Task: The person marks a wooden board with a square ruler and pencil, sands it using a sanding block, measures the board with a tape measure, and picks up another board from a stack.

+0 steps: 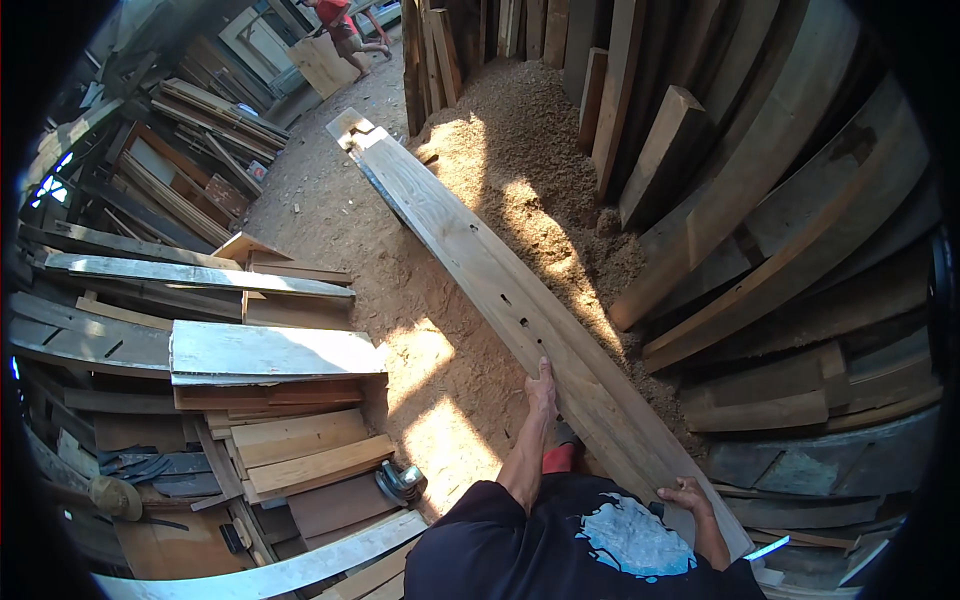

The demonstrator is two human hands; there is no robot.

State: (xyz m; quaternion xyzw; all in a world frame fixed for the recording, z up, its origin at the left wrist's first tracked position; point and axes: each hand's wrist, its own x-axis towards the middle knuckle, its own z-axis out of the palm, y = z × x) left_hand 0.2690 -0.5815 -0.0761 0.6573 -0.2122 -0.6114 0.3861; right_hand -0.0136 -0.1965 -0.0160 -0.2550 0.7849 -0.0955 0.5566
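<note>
Left hand (541,385) stretched forward, fingers curled over the left edge of a long pale weathered wooden plank (505,290), gripping it. Right hand (686,494) near the body, spread on the plank's top face by its near end, fingers bent over the surface; cannot tell whether clamped round the edge or only pressing. Hands well apart along the board. Plank running from the lower right away toward the upper left over a sawdust-strewn dirt floor (330,210), far end resting near small pale offcuts. Dark planks leaning upright to the right (760,200). Stacked grey and brown boards to the left (260,360). Round power tool (401,484) lying beside that stack. Another person in a red top (342,25) far off.
</note>
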